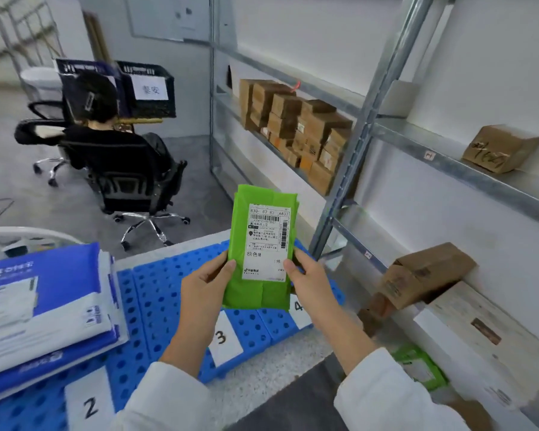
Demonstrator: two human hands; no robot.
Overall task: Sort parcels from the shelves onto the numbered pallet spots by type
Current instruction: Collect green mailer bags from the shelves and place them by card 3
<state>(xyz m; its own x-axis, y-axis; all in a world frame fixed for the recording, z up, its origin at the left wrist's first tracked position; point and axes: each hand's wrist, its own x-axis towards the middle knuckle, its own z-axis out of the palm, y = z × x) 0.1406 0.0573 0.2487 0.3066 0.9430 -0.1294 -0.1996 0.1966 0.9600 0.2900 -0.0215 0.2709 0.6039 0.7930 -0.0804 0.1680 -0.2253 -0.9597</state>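
The green parcel (263, 244) is held upright above the blue pallet (156, 293), long axis vertical, label facing the camera. The left hand (206, 284) and right hand (311, 281) pinch its lower edges, one per side. Three number cards show: 2 (89, 402), 3 (224, 337), 4 (297, 309) (partly covered by the parcel). A stack of blue mailers (44, 300) is cut off at the left edge, its count unclear.
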